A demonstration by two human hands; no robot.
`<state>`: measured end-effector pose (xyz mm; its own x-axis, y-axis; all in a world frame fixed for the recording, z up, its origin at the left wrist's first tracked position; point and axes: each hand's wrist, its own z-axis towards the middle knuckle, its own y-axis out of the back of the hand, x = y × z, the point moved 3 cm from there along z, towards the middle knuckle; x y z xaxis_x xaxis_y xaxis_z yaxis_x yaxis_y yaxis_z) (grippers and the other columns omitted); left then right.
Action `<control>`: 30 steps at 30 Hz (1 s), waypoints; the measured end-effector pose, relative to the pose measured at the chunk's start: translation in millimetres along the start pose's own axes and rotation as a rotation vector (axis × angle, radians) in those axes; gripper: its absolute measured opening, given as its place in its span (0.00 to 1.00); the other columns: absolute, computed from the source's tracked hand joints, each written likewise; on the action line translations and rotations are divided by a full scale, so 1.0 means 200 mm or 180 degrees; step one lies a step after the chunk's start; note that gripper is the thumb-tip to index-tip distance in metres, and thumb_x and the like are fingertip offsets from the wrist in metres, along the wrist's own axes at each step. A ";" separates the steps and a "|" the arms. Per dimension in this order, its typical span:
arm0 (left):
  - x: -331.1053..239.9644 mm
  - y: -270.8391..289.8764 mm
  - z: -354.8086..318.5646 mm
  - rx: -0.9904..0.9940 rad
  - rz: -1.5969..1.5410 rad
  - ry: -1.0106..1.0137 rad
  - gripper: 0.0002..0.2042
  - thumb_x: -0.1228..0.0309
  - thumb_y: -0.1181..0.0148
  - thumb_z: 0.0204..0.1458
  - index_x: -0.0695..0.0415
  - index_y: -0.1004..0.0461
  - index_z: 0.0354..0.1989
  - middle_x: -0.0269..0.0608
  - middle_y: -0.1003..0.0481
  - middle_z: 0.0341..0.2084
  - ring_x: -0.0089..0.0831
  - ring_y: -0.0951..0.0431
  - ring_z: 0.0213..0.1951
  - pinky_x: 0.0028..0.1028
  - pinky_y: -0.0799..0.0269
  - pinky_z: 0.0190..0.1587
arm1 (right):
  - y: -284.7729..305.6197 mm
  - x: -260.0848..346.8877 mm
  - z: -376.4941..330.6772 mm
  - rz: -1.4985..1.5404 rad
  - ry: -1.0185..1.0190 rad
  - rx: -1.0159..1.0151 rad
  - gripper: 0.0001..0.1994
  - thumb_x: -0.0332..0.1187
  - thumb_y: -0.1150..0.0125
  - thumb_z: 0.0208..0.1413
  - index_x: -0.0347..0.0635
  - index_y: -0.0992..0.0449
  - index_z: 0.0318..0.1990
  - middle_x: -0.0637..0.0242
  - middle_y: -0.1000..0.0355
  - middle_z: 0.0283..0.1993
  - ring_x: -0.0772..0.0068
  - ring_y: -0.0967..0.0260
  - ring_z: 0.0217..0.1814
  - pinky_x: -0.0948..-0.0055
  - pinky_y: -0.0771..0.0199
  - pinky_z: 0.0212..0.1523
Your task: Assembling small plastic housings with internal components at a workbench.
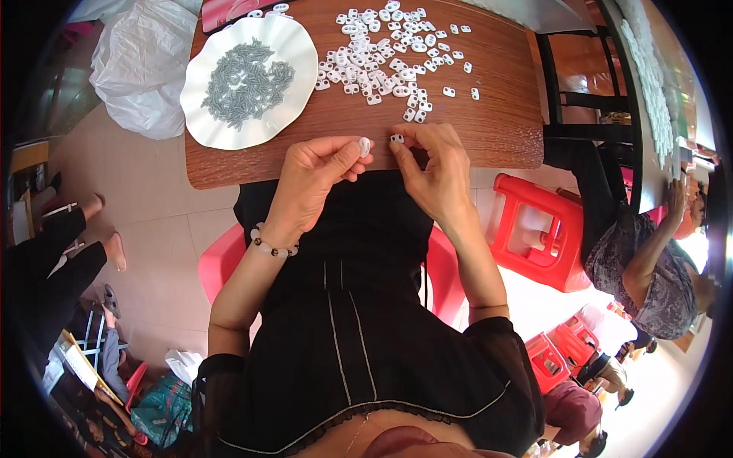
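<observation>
A brown wood-grain table [504,114] is spread across twelve o'clock, its near edge turned toward the person. At three o'clock, a red plastic stool [505,233] is seen beside it. At eleven o'clock, a white plate with a wavy rim [195,88] is set on the table; at twelve, white two-holed plastic pieces [370,65] are loosely heaped. Near the centre, one small white piece [364,145] is pinched between thumb and fingers by the left hand [314,172], toward eleven; another two-holed piece [396,139] is gripped at the fingertips of the right hand [439,164], toward one. Smallest, grey rods [263,80] are gathered inside the plate. Either held piece might be dropped over the nearby edge if a pinch slackened; rods might be spilled if the plate were nudged by the left arm.
</observation>
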<state>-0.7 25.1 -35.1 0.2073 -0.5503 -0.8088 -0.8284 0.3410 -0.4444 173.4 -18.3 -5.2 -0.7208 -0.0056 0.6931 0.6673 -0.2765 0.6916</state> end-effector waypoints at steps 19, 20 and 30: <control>-0.03 -0.03 -0.02 -0.0126 0.0175 -0.0153 0.12 0.69 0.39 0.56 0.66 0.22 0.42 0.41 0.21 0.30 0.19 0.26 0.30 0.19 0.29 0.35 | 0.04 0.03 0.01 -0.0208 0.0638 -0.0411 0.09 0.23 0.33 0.43 0.42 0.21 0.35 0.65 0.26 0.30 0.62 0.33 0.33 0.67 0.32 0.32; -0.03 -0.03 -0.02 -0.0127 0.0174 -0.0151 0.12 0.69 0.39 0.56 0.66 0.22 0.42 0.41 0.21 0.30 0.19 0.26 0.30 0.19 0.29 0.35 | 0.04 0.04 0.01 -0.0074 0.0752 -0.0438 0.09 0.22 0.33 0.42 0.41 0.21 0.34 0.65 0.26 0.30 0.63 0.32 0.33 0.68 0.31 0.31; -0.04 -0.04 -0.02 -0.0135 0.0341 -0.0451 0.11 0.69 0.39 0.55 0.65 0.21 0.41 0.39 0.21 0.30 0.19 0.26 0.30 0.20 0.30 0.35 | 0.04 0.12 -0.02 0.0535 0.0975 -0.0231 0.09 0.20 0.33 0.40 0.41 0.22 0.31 0.68 0.25 0.28 0.66 0.32 0.28 0.71 0.31 0.28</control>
<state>2.2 23.4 -23.6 0.1857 -0.3986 -0.8981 -0.8702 0.3578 -0.3387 159.9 -23.4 16.3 -0.6322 -0.3418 0.6954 0.7742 -0.3147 0.5491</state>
